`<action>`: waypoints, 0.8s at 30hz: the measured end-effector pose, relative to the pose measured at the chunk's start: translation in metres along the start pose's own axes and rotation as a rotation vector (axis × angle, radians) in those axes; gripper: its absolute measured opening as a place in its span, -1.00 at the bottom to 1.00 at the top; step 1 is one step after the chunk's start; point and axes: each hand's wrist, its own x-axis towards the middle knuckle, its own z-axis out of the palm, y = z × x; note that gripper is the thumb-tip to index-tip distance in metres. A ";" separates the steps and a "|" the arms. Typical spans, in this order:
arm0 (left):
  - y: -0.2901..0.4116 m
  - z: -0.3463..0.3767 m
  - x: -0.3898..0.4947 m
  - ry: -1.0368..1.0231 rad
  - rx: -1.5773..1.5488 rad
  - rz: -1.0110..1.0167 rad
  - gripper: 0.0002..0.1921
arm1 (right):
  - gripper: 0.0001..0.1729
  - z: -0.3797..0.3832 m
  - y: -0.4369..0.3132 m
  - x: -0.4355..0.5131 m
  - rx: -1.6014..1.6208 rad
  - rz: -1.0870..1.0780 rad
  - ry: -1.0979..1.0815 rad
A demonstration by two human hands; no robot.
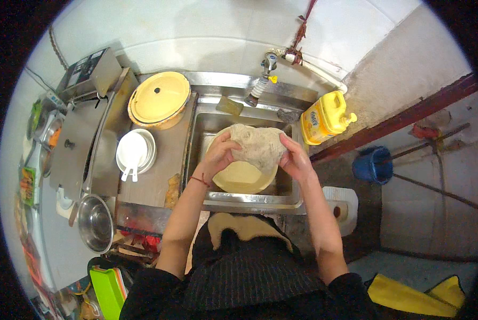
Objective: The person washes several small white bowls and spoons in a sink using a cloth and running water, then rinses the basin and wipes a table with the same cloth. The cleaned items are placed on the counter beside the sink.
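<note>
A wet-looking beige cloth is stretched between my two hands, above a pale yellow basin standing in the stainless steel sink. My left hand grips the cloth's left edge, and my right hand holds its right edge. Behind the cloth, the faucet with its flexible spout points down at the sink's back ledge. A greenish scouring pad lies on that ledge, and a grey steel-wool scrubber rests at the back right corner.
A yellow detergent jug stands right of the sink. On the left counter are a lidded yellow enamel pot and stacked white bowls with spoons. A metal bowl sits farther left. A blue bucket stands at right, near a squat toilet.
</note>
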 end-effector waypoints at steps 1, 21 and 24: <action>0.001 0.003 -0.002 -0.011 -0.040 -0.040 -0.62 | -0.64 -0.009 0.000 0.006 -0.256 -0.053 0.133; 0.026 0.001 -0.027 -0.032 0.689 0.043 -0.52 | -0.81 -0.031 -0.045 0.007 -0.129 -0.271 0.361; 0.021 -0.009 -0.027 0.023 0.810 0.016 -0.57 | -0.79 -0.047 -0.059 0.002 0.248 -0.181 0.079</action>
